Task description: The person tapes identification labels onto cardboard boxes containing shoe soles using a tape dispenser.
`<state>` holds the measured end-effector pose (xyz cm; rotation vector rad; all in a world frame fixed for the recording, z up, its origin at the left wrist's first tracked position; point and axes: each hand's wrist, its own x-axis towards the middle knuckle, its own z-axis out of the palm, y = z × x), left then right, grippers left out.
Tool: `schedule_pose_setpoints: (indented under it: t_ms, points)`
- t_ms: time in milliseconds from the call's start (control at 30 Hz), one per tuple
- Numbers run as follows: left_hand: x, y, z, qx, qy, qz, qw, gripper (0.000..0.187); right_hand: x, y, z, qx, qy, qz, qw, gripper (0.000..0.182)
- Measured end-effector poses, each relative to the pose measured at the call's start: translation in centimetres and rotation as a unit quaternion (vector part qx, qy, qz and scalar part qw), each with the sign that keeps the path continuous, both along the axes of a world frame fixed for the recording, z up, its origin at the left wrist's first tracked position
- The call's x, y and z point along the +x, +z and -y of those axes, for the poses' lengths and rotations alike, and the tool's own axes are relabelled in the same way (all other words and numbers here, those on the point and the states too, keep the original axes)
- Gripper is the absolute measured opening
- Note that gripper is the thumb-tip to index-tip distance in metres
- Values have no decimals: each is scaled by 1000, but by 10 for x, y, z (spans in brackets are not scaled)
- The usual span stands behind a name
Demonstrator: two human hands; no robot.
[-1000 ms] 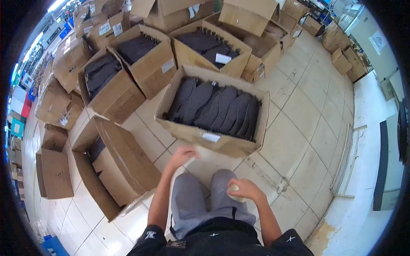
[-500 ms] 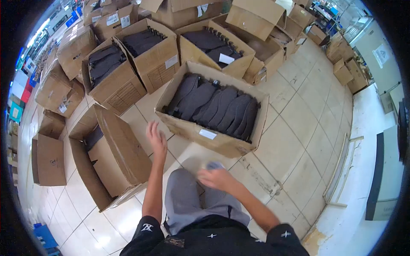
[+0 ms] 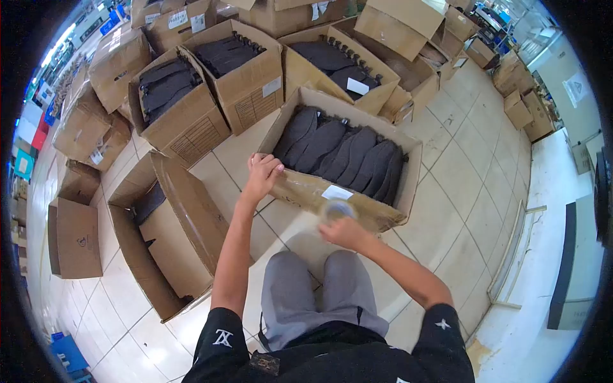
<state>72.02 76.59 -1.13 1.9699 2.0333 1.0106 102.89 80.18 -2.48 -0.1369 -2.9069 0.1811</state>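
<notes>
An open cardboard box [image 3: 414,175] stands on the floor in front of my knees, packed with dark, wavy-edged pieces [image 3: 357,156] set in a row. My left hand [image 3: 263,173] grips its near left rim, fingers bent over the edge. In my right hand [image 3: 345,232] is a roll of tape [image 3: 337,209], blurred by motion, held close to the near wall of the box. On that wall, just above the roll, sits a white label [image 3: 337,193].
Behind are more open boxes with similar dark pieces: a left box [image 3: 188,137], a middle box [image 3: 246,102] and a right box [image 3: 383,96]. A mostly bare open box [image 3: 191,217] lies at my left. White equipment [image 3: 578,255] stands along the right wall.
My left hand has moved forward onto the box rim and closed on it. My right hand has carried the tape roll forward and right, up to the near wall.
</notes>
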Motion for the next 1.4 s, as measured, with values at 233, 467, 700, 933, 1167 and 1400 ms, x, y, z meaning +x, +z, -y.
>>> schedule_pose_setpoints:
  t_ms: [233,467,700,933,1167,1400]
  points:
    - [-18,6,-1,-48,-72,44,995,26,-93,21,-7,31,59,-3,998,16]
    - [-14,4,2,-20,-56,74,995,24,29,-12,-4,-9,-20,22,1000,17]
    - [-19,5,1,-57,-48,83,994,23,-99,14,-13,19,112,-45,993,10]
    - [-13,0,0,-16,-47,57,997,20,66,19,-22,31,-11,13,999,17]
    - [-20,7,0,-76,-57,63,993,20,-101,22,-21,79,97,-53,991,14]
    - [-9,7,-1,-63,-48,40,996,23,86,39,-45,74,28,29,996,14]
